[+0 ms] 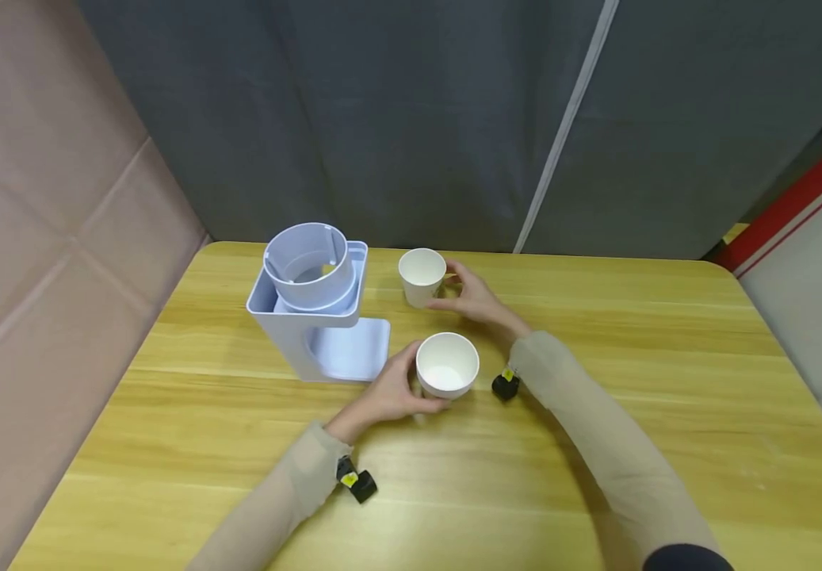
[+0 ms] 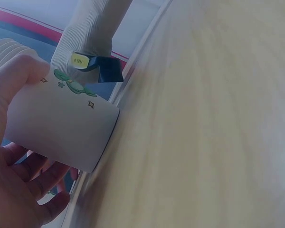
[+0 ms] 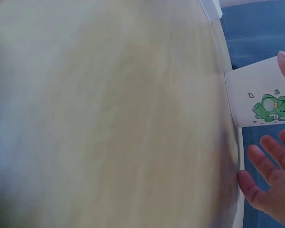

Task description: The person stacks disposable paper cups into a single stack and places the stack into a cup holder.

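My left hand [image 1: 398, 390] holds a stack of white paper cups [image 1: 447, 366], thumb on the near side. In the left wrist view several rims show at the top of the stack [image 2: 61, 123], and the outer cup bears a green print. Farther back, a white paper cup [image 1: 421, 277] stands upright on the table. My right hand [image 1: 478, 297] is at its right side with thumb and fingers spread around it. The right wrist view shows a green cartoon animal on that paper cup [image 3: 261, 95]; the lower fingers are straight and apart from it.
A pale plastic stand [image 1: 289, 341] with a round, open-topped cylinder [image 1: 311, 289] and a flat base plate [image 1: 353, 349] is at the left on the wooden table [image 1: 667, 396]. A dark grey curtain [image 1: 382, 119] hangs behind the table's far edge.
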{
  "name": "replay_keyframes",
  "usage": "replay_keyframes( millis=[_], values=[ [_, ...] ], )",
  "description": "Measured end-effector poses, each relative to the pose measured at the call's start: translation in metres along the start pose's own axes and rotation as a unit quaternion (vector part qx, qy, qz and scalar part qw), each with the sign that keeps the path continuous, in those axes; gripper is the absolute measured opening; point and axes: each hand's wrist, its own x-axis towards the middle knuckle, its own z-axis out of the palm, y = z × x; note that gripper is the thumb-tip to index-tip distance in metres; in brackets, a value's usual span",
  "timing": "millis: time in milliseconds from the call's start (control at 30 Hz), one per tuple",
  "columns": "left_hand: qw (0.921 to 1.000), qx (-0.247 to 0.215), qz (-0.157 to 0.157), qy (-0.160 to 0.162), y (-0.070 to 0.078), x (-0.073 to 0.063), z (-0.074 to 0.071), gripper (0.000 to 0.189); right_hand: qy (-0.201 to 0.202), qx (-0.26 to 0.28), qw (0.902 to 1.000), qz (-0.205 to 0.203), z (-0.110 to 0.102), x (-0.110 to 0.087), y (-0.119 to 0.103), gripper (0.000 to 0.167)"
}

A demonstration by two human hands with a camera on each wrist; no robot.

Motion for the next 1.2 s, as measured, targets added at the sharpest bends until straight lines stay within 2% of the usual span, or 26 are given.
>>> replay_keyframes(
  millis=[333,767,1033,1133,1200],
  values=[
    [0.9999,0.009,-0.005,-0.001,0.0,-0.002,-0.001,0.078,0.019,-0.001,0.9997,-0.015,0.008,0.01,-0.001,0.073],
    [1.0,0.006,-0.002,-0.004,0.001,0.001,0.002,0.076,0.027,0.028,0.9988,-0.03,0.012,0.013,-0.002,0.073],
    [0.9999,0.006,-0.008,-0.009,0.0,0.003,0.003,0.077,0.032,0.032,0.9986,-0.025,0.012,0.012,-0.003,0.069],
    [0.9999,0.005,-0.008,-0.01,0.0,0.003,0.003,0.077,0.038,0.041,0.9983,-0.017,0.009,0.005,-0.019,0.067],
    [0.9999,0.005,-0.008,-0.011,-0.001,0.004,0.003,0.078,0.047,0.049,0.9976,-0.012,0.006,0.004,-0.02,0.067]
  ],
)
